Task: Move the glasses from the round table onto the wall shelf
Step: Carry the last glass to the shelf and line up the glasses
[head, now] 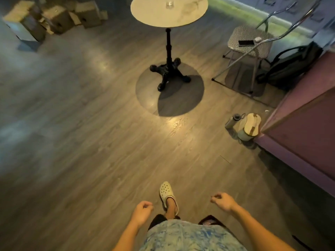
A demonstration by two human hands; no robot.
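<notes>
A round pale table (155, 17) on a black pedestal stands far ahead at the top of the view. One clear glass (169, 4) stands near its middle; a second faint glass (194, 5) seems to stand to its right, blurred. My left hand (142, 210) and my right hand (222, 201) hang low in front of me, well short of the table, fingers loosely curled, with nothing in them. No wall shelf is in view.
A metal chair (252, 40) with a phone (246, 42) on its seat stands right of the table. A dark backpack (290, 67), a water bottle (233, 120) and a purple counter (299, 127) line the right side. Cardboard boxes (54, 17) sit far left. Wooden floor lies between.
</notes>
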